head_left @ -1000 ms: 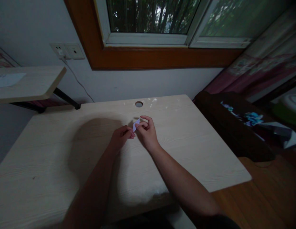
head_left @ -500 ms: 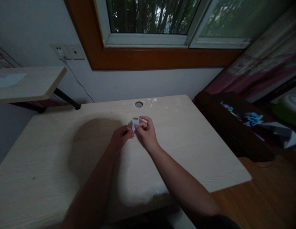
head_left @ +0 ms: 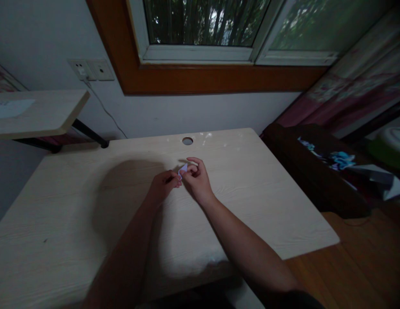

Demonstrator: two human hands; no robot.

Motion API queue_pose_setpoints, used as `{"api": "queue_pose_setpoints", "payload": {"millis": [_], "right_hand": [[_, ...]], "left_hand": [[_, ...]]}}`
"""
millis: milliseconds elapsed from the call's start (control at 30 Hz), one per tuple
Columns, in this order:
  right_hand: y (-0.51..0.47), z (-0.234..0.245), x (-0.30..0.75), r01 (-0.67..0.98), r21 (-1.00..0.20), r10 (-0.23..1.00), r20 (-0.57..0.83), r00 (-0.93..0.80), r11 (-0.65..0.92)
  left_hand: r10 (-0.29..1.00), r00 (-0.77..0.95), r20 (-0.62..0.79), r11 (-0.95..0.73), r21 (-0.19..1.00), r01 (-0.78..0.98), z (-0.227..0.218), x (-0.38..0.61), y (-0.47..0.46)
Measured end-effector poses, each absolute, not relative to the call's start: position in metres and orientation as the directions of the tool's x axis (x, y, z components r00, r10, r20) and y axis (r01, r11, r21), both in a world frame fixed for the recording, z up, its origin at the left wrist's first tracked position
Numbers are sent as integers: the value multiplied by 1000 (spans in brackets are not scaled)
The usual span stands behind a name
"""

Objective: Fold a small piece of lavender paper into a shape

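A small pale lilac folded paper piece (head_left: 182, 170) is pinched between both my hands above the light wooden desk (head_left: 90, 206). My left hand (head_left: 163, 186) grips its lower left end with closed fingertips. My right hand (head_left: 195, 179) holds its right side between thumb and curled fingers. Most of the paper is hidden by my fingers; only a small pointed tip shows.
A round cable hole (head_left: 187, 140) sits near the desk's far edge. A second desk (head_left: 41, 111) stands at the left, below wall sockets (head_left: 90, 68) with a cable. A window is above. Dark furniture with cluttered items (head_left: 331, 167) stands at the right.
The paper shows less than before; my fingers have closed further over it. Both hands stay in nearly the same place.
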State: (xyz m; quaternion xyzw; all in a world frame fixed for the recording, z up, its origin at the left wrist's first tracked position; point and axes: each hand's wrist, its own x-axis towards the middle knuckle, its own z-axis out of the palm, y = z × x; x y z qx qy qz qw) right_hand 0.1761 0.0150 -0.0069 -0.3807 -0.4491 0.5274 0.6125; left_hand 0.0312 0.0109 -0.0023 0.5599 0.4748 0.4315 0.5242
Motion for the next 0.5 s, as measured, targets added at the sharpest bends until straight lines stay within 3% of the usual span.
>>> {"api": "queue_pose_setpoints", "payload": {"millis": [500], "right_hand": [[17,-11,178,-307,-936,983,146,107,172]], "left_hand": [[974,225,7,-31,994,106,-4,31,11]]}}
